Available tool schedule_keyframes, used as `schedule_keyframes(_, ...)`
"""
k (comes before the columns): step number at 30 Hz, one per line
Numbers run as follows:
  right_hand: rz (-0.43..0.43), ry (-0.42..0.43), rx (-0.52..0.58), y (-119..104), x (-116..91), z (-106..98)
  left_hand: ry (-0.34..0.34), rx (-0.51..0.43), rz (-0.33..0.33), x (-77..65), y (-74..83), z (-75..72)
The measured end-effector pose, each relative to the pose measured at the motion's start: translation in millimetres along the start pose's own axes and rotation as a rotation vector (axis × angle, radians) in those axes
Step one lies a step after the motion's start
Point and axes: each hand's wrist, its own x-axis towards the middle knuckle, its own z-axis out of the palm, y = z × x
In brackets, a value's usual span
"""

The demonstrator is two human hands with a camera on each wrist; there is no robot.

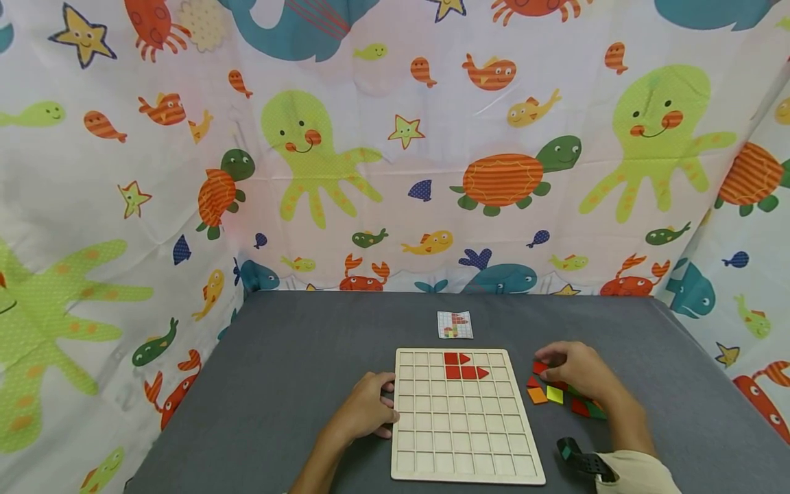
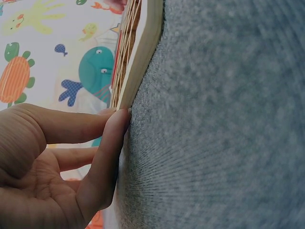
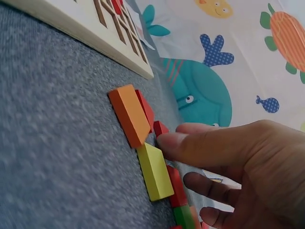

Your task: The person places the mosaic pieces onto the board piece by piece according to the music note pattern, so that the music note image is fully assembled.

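A wooden grid board point(image 1: 459, 425) lies on the grey table. Red square and triangle blocks point(image 1: 459, 372) fill a few cells of its top two rows. At the board's left edge, my left hand point(image 1: 365, 408) pinches the rim point(image 2: 138, 62) between thumb and finger. To the right of the board, my right hand point(image 1: 580, 370) pinches a red block point(image 3: 160, 128) with thumb and index finger. Beside it lie an orange block point(image 3: 128, 114), a yellow block point(image 3: 156, 171) and a red triangle point(image 1: 533, 381). Part of the gripped block is hidden by the fingers.
Several more red and green blocks point(image 1: 581, 407) lie partly under the right forearm. Behind the board is a small printed pattern card point(image 1: 455, 325). A dark wristband point(image 1: 583, 460) is on the right wrist. A sea-animal curtain point(image 1: 370, 165) closes off the table's back and sides.
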Motion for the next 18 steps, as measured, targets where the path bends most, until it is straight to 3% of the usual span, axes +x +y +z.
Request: schedule_keyframes(18, 0.027, -0.028, -0.033, -2.2, 0.4, -1.5, -0.003, -0.004, 0.000, -0.3, 1.3, 0.4)
